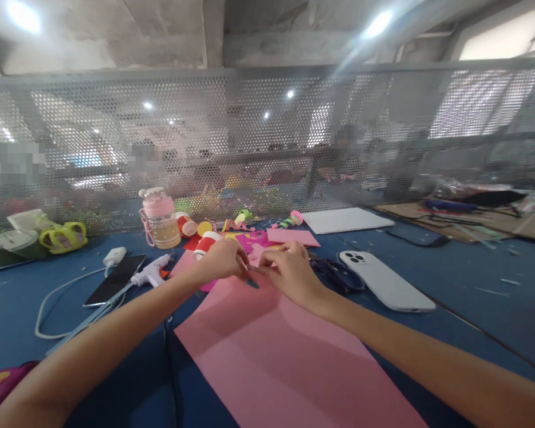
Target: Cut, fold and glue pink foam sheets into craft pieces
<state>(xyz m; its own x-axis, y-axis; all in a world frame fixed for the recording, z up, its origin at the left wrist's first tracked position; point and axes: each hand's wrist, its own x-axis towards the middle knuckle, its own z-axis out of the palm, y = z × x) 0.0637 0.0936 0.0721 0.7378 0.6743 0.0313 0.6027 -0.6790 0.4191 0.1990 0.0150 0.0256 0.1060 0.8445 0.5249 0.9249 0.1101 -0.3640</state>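
Note:
A large pink paper sheet lies on the blue table in front of me, reaching toward the bottom of the view. At its far end my left hand is closed, fingertips pinching the sheet's edge. My right hand is closed on the same end, its fingers bent down just right of the left ones. A small dark green pointed piece shows below the left fingertips; I cannot tell what it is. Just behind the left hand lies a red and white paper cup, and a smaller pink piece lies beyond the right hand.
Left are a white glue gun, a black phone, a white charger and a pink-lidded bottle. Right lies a white phone; behind it, a white board. A perforated metal screen closes off the back.

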